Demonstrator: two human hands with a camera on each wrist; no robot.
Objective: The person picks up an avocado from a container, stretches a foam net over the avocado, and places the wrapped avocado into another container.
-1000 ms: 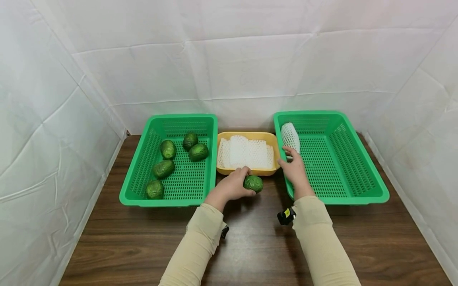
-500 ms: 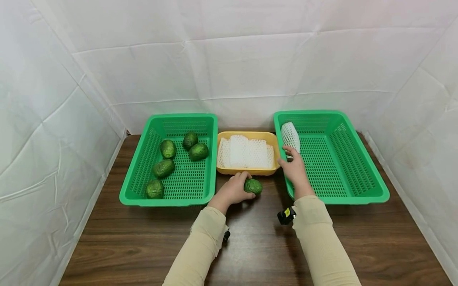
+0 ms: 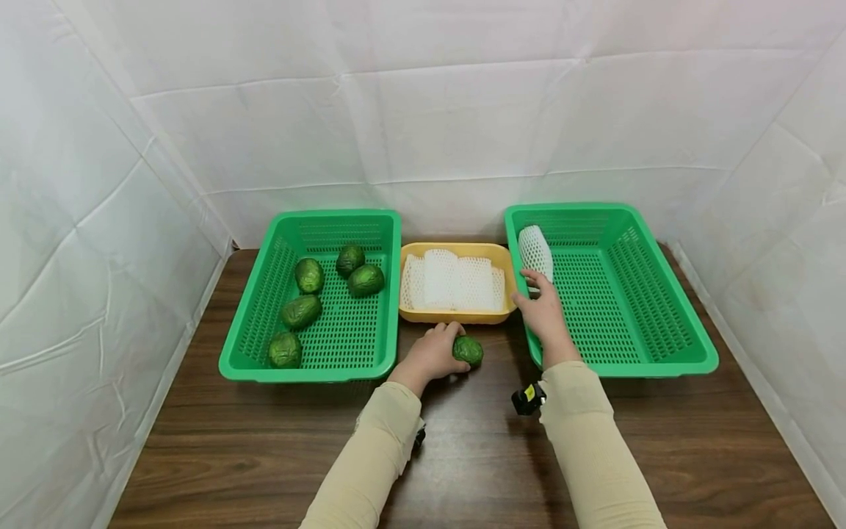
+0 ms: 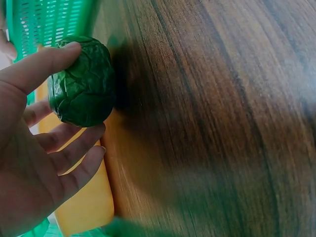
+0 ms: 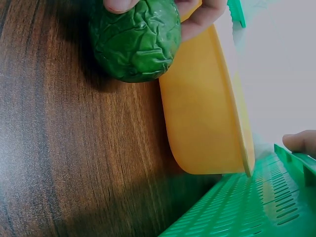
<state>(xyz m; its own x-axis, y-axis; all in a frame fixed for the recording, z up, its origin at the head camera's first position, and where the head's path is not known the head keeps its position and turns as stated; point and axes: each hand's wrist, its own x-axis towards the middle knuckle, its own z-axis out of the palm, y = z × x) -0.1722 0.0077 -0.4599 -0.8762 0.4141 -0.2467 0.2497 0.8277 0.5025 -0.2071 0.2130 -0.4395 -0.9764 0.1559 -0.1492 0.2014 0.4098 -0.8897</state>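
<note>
My left hand point(image 3: 432, 355) holds a wrinkled dark green avocado point(image 3: 468, 351) between thumb and fingers, just in front of the yellow tray point(image 3: 456, 317). In the left wrist view the thumb lies across one side of the avocado point(image 4: 84, 89) and the fingers reach toward the other. Whether it touches the table cannot be told. My right hand point(image 3: 545, 314) rests at the left rim of the right green basket point(image 3: 687, 316), thumb outside and fingers over the edge. Beside those fingers, inside that basket, lies a piece in a white foam net point(image 3: 535, 251).
Several avocados point(image 3: 302, 312) lie in the left green basket point(image 3: 264, 375). Flattened white foam net sleeves point(image 3: 456, 281) fill the yellow tray between the baskets. White sheeting point(image 3: 456, 132) surrounds the brown wooden table point(image 3: 463, 470) at the back and sides.
My left hand has drawn slightly toward me with the avocado, which has turned a little in its grip. The right hand has stayed at the basket rim.
</note>
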